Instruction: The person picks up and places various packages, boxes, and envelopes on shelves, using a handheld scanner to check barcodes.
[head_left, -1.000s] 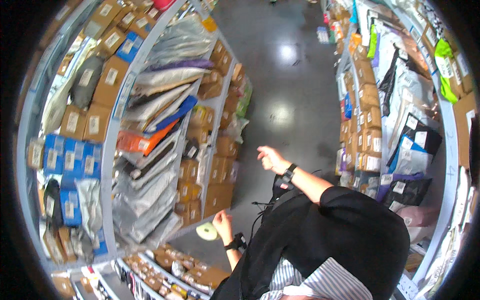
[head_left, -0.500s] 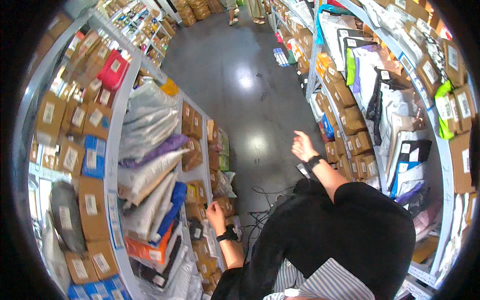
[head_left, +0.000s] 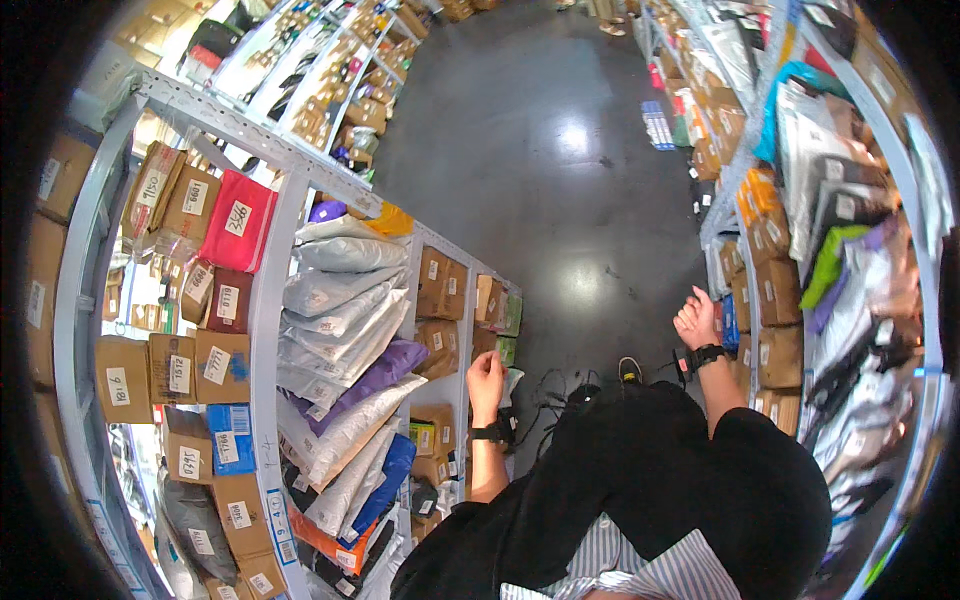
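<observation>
I watched grey floor (head_left: 480,110) between left rack (head_left: 268,340) and right rack (head_left: 748,147); near their aisle edges, left hand (head_left: 486,385) fingers bunched together, right hand (head_left: 697,320) fingers loosely curled.

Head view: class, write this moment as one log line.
left hand: curled, nothing visibly held, near left-shelf boxes | right hand: curled, nothing visibly held, near right-shelf boxes

Dk gry glossy flr (head_left: 500,130), bright lt refl. (head_left: 573,138), metal L rack (head_left: 264,380), metal R rack (head_left: 728,203)
</observation>
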